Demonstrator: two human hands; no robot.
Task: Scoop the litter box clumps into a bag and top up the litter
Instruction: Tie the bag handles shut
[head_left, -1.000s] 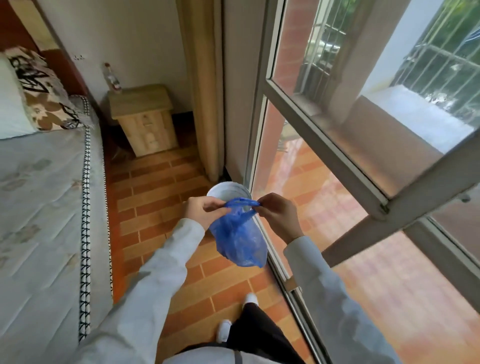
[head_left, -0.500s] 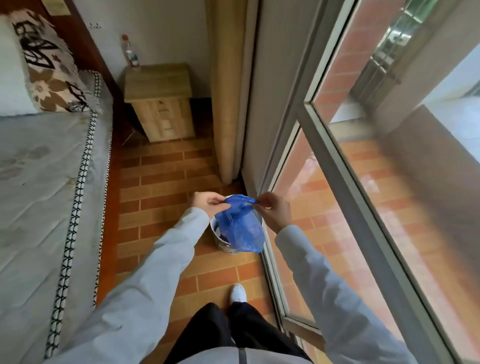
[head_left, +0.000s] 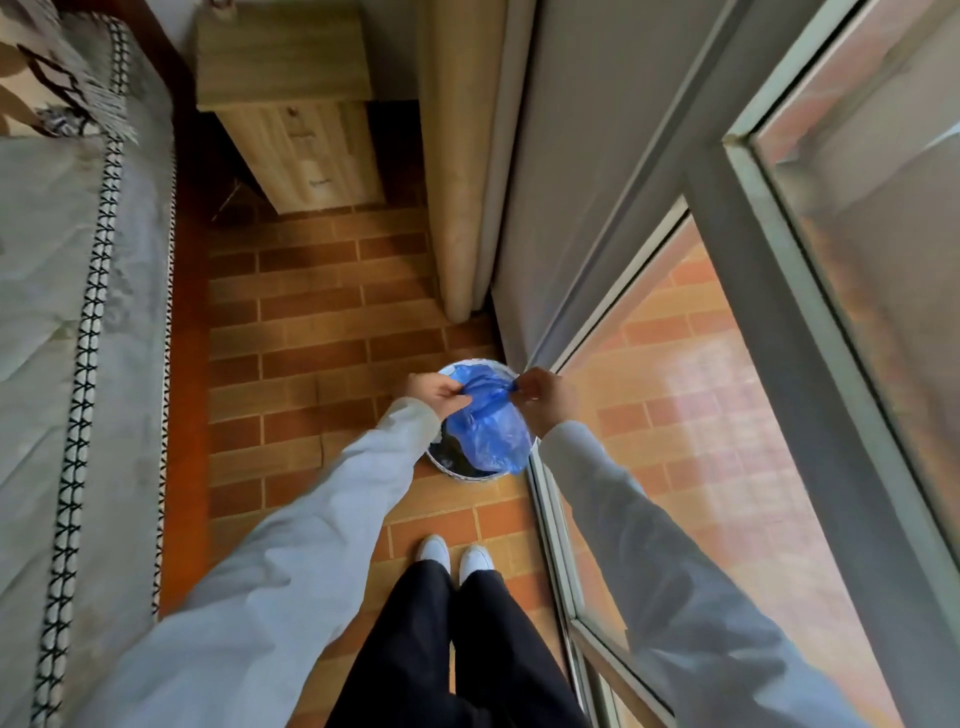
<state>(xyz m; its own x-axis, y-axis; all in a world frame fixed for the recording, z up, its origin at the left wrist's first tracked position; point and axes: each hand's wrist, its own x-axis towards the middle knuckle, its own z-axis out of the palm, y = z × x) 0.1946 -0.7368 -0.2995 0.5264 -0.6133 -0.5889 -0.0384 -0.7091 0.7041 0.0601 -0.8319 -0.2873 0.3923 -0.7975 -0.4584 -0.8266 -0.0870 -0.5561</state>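
A blue plastic bag (head_left: 491, 428) hangs between my hands, bulging at the bottom. My left hand (head_left: 434, 393) pinches its top on the left side and my right hand (head_left: 543, 397) pinches its top on the right. The bag hangs directly over a round white bin (head_left: 457, 470) on the tiled floor, whose inside looks dark. No litter box or scoop is in view.
A bed (head_left: 62, 322) runs along the left. A wooden nightstand (head_left: 298, 119) stands at the far wall. A curtain (head_left: 457, 156) and a glass sliding door (head_left: 701, 415) close the right side. My white shoes (head_left: 454, 558) stand on the brick-pattern floor just before the bin.
My head tilted down and I stepped nearer; the bin now lies right under the bag. Both hands kept their grip on the bag's top.
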